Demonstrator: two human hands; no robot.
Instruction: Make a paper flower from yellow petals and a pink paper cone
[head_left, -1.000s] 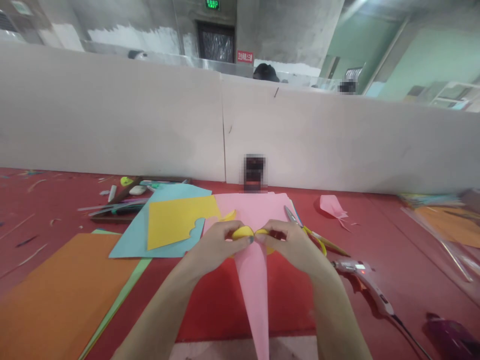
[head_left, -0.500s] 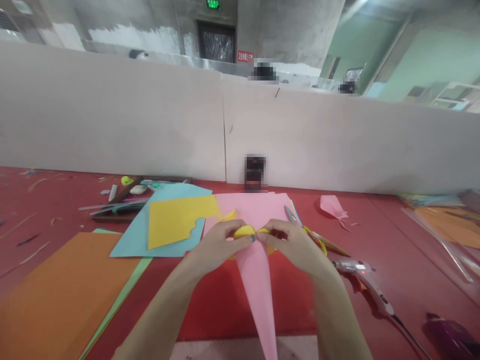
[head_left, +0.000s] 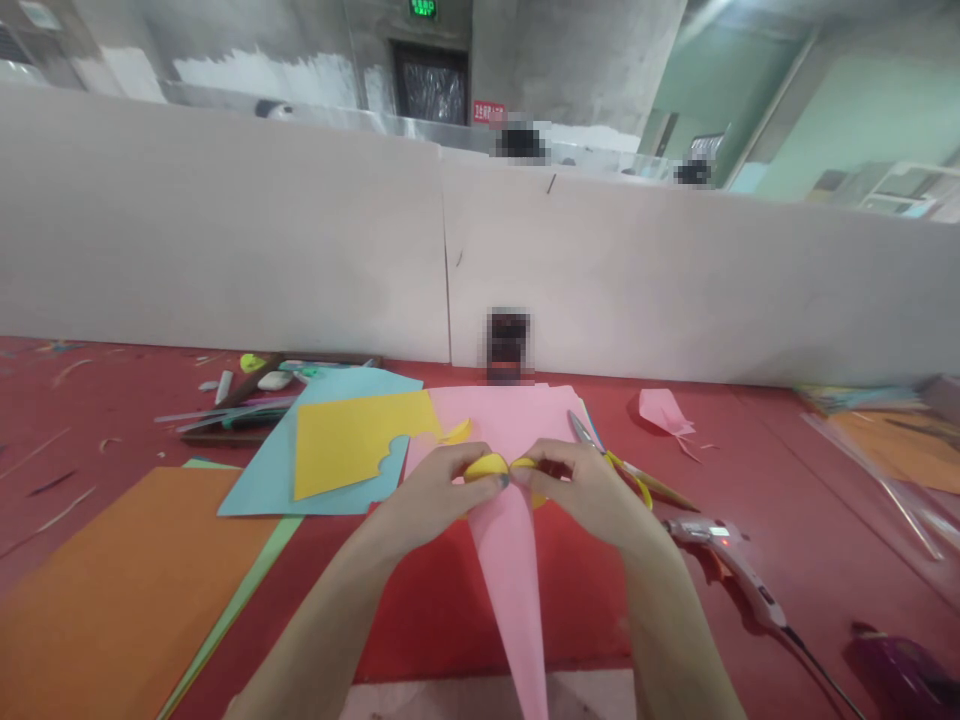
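Observation:
My left hand (head_left: 435, 490) pinches a curved yellow paper piece (head_left: 487, 466) between thumb and fingers. Close beside it, my right hand (head_left: 581, 485) grips the other yellow end, its fingers closed; whether both ends are one strip is hidden by my fingers. Below them, a tapering pink paper (head_left: 510, 590) runs down past the table's front edge. Behind my hands lie pink sheets (head_left: 510, 408) with a small yellow cut piece (head_left: 457, 433) on top. A yellow sheet (head_left: 345, 440) with a scalloped cut corner rests on a light blue sheet (head_left: 259, 490). Scissors (head_left: 579, 430) lie beside my right hand.
A hot glue gun (head_left: 750, 580) with its cord lies at the right, near a purple object (head_left: 900, 670). Orange paper (head_left: 135, 580) covers the left front. Further back are a tool tray (head_left: 247, 437), a pink scrap (head_left: 664, 410) and a white partition (head_left: 225, 230).
Both hands keep their pinch on the yellow paper. The lower end of the pink paper has swung slightly left; the whole view has shifted a little.

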